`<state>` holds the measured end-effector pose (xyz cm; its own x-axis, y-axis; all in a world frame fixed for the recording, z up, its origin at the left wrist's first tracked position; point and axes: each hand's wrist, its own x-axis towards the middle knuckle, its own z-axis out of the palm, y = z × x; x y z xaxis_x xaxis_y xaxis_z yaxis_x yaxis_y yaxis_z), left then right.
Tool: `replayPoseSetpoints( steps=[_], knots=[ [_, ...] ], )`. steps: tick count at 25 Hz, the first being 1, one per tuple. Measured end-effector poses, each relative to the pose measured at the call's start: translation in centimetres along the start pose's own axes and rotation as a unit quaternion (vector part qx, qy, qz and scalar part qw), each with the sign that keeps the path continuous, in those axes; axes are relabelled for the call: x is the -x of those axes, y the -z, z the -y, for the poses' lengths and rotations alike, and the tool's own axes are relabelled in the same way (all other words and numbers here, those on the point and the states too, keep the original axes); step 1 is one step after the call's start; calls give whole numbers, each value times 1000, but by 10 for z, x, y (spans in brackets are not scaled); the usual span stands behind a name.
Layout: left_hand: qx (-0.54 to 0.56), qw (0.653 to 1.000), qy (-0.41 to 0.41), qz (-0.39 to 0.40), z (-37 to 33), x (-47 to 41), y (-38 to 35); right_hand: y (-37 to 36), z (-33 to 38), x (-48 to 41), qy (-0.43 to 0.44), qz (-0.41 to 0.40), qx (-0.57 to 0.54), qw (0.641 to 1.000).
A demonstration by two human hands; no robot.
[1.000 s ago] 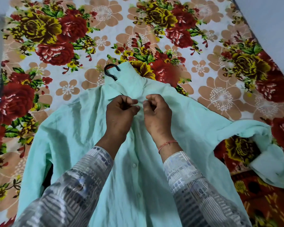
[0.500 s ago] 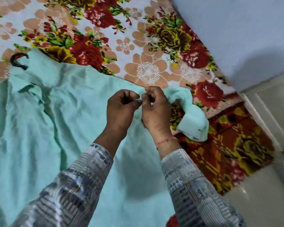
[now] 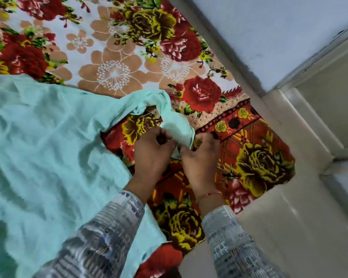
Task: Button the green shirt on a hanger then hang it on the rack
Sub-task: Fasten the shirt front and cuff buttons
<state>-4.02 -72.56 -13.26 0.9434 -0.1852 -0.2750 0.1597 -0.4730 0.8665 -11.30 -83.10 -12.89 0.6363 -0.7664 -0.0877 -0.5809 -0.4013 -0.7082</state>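
The pale green shirt lies spread over the left half of the view on a flowered bedsheet. Its right sleeve runs to the right and ends in a folded cuff. My left hand and my right hand are both at that cuff, fingers pinching its lower edge from either side. The collar, the buttons and the hanger are out of view to the left.
The flowered bedsheet covers the bed, with a red and yellow blanket at its near right corner. A pale wall stands behind and a light floor lies to the right of the bed.
My view has swung right, away from the collar and the black hanger hook. Both hands left the collar area and travelled along the sleeve to its cuff, which they now pinch.
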Motion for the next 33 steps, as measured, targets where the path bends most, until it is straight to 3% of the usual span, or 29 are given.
replayPoseSetpoints(
  steps=[3, 5, 10, 13, 17, 22, 25, 27, 28, 31, 33],
  knots=[
    [-83, 992, 89, -28, -4, 16, -23, 2, -13, -8, -15, 59, -74, 995],
    [-81, 987, 122, -63, -8, 16, -29, 2, -15, -11, 13, 77, -63, 995],
    [89, 974, 187, -96, -12, 14, -41, 1, -16, -20, 69, 110, -40, 991],
    [256, 920, 274, -113, -4, 13, -46, -2, -11, -23, 16, 119, -40, 992],
    [380, 845, 349, -141, -1, 19, -48, -8, -3, -37, -90, 178, -59, 978],
    [416, 807, 392, -148, -6, 23, -44, -8, 4, -30, -108, 214, -123, 963],
    [469, 777, 409, -93, -16, 18, -36, -2, 5, -20, -107, 214, -198, 951],
    [454, 803, 384, -44, -17, 21, -30, 7, 1, -18, -89, 217, -199, 951],
    [436, 822, 363, -48, -15, 23, -28, 11, -3, -17, -59, 202, -148, 966],
    [397, 862, 286, -129, -11, 27, -21, 18, -18, -17, 71, 101, 98, 988],
    [380, 888, 217, -142, -12, 29, -16, 19, -20, -17, 119, 76, 143, 980]
  ],
)
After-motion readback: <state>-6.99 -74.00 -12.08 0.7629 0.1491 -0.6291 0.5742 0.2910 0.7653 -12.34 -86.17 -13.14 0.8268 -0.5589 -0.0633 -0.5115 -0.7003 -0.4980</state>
